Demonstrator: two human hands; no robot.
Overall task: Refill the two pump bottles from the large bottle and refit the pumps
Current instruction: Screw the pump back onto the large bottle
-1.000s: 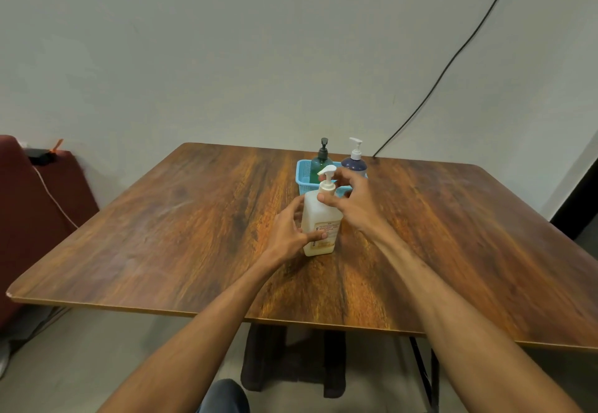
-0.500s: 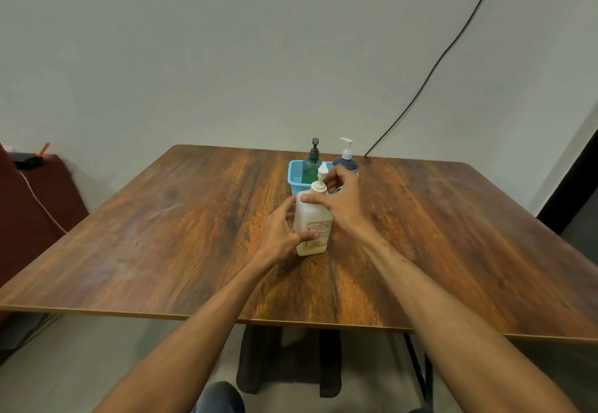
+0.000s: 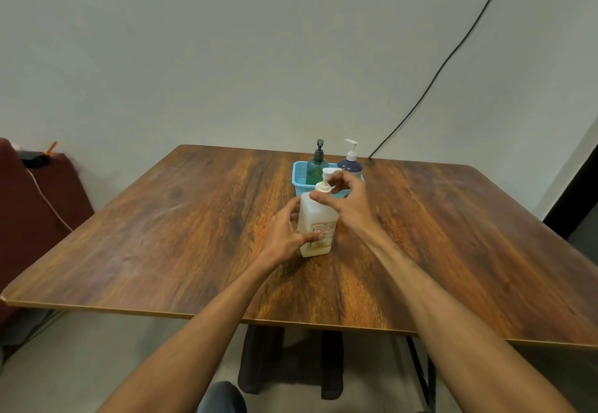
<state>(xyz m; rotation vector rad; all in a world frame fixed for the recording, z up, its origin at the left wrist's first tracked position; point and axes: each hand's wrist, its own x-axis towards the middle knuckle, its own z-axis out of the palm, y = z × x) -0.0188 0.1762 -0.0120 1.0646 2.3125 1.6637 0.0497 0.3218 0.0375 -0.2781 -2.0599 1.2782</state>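
A large white bottle (image 3: 315,218) with a white pump (image 3: 327,177) stands upright on the wooden table (image 3: 194,234) near its middle. My left hand (image 3: 286,234) grips the bottle's body from the left, thumb across the label. My right hand (image 3: 348,200) holds the pump's collar at the neck with thumb and fingers. Behind it, a blue basket (image 3: 301,176) holds a green pump bottle (image 3: 317,163) with a black pump and a dark blue pump bottle (image 3: 351,161) with a white pump.
A black cable (image 3: 437,72) runs down the wall to the table's far edge. A dark red seat (image 3: 35,205) with a small black item and a white cord stands at the left. A dark doorway (image 3: 579,208) lies at the right.
My hands have stayed on the white bottle; the right hand's fingers have shifted round the pump's neck. The view has moved slightly.
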